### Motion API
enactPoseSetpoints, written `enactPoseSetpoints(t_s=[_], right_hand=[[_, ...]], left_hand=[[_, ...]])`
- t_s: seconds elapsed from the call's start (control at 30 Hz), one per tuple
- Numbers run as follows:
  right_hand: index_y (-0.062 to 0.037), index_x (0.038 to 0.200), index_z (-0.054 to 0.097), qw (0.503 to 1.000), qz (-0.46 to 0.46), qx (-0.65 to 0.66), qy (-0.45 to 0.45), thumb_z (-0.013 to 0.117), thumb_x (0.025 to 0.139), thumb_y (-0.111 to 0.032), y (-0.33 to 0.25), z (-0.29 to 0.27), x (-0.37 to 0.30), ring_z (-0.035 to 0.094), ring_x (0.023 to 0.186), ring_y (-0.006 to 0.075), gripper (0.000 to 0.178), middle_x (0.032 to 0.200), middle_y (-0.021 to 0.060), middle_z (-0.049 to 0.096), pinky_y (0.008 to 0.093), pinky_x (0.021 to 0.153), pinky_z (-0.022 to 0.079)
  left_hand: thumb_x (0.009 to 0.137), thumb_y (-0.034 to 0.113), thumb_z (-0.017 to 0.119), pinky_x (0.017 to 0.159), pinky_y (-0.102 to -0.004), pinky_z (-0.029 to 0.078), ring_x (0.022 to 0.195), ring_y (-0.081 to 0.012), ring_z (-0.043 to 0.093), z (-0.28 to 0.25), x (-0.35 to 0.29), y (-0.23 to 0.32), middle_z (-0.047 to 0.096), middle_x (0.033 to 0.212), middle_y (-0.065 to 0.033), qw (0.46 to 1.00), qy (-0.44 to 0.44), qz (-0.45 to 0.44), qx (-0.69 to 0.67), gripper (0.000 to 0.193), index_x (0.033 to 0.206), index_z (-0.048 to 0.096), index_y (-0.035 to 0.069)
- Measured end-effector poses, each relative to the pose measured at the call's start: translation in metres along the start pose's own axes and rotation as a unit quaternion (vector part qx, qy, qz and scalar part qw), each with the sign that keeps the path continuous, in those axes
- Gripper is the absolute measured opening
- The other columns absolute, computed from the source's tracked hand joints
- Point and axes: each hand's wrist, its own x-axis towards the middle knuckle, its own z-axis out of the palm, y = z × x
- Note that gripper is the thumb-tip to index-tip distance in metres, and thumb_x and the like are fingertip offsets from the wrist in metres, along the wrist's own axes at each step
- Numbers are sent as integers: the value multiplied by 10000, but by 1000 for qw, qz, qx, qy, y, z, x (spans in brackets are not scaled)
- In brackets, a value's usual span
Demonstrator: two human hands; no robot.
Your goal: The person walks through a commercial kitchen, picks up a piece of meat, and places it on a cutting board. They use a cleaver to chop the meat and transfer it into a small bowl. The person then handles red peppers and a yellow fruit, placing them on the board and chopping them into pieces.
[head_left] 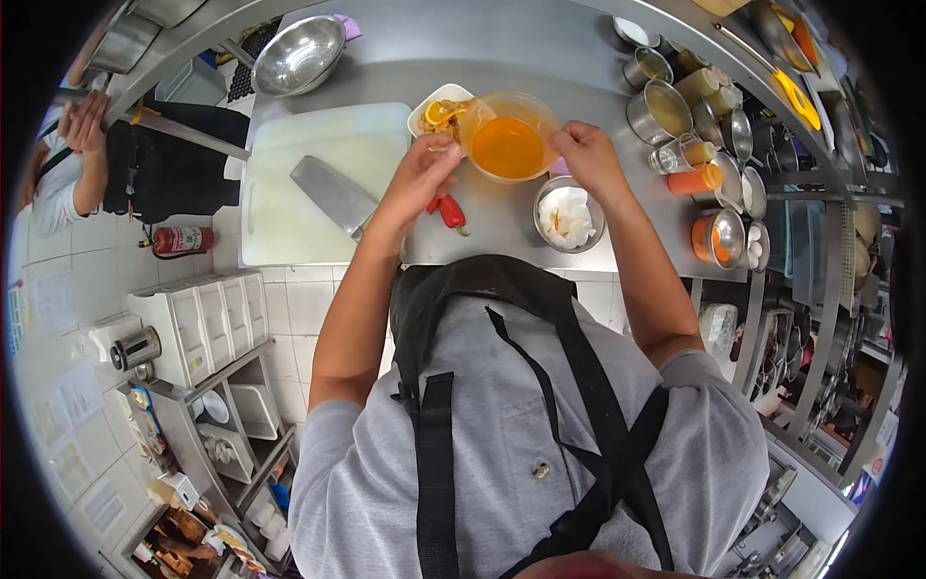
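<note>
A clear plastic tub (542,118) of orange liquid (507,149) is raised over the steel table. My left hand (430,170) grips its left rim, and my right hand (586,157) pinches the right rim. Partly behind the tub sits a white dish (417,122) with an orange slice (442,111) and brownish food. Red chilli peppers (451,214) lie beside my left wrist. Below my right hand stands a metal bowl (541,230) of white pieces (567,218). A cleaver (331,193) rests on the white cutting board (280,140), its handle end partly hidden by my left forearm.
A large steel bowl (301,56) stands at the far left. Pots (660,112), an orange-filled bottle (696,178) and small bowls (719,237) crowd the right side. Steel shelf rails frame the table. Another person (174,159) in a dark apron stands at left near a fire extinguisher (180,240).
</note>
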Motion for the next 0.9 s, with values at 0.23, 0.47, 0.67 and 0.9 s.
enactPoseSetpoints(t_s=[0.23, 0.47, 0.67, 0.9], right_hand=[[-86, 1192, 669, 952, 21, 296, -82, 704, 992, -277, -20, 19, 9, 682, 964, 164, 279, 1145, 35, 718, 374, 828, 548], [-97, 1603, 461, 867, 35, 445, -223, 673, 995, -415, -37, 26, 16, 627, 1325, 260, 718, 1440, 103, 632, 471, 1084, 525], [-71, 1626, 427, 963, 27, 266, -19, 724, 960, -352, -37, 21, 49, 675, 1210, 218, 781, 1354, 79, 684, 459, 1021, 540], [39, 1599, 429, 980, -103, 146, 82, 836, 821, -246, -36, 37, 62, 684, 1249, 308, 923, 1398, 198, 663, 412, 1015, 580]], left_hand=[[948, 457, 859, 673, -259, 450, 814, -108, 570, -3, 30, 37, 656, 958, -37, 999, 23, 13, 20, 582, 1290, 580, 76], [971, 422, 843, 741, -312, 500, 894, -153, 581, -25, 37, 43, 646, 1193, -104, 994, 68, 81, 5, 658, 1425, 556, 42], [998, 405, 800, 817, -365, 491, 911, -200, 506, -157, 6, -9, 547, 1289, -169, 785, 454, 304, 290, 679, 1474, 543, -6], [1029, 372, 746, 806, -376, 459, 893, -239, 453, -250, -83, -87, 499, 1256, -192, 706, 557, 220, 379, 673, 1489, 498, -51]])
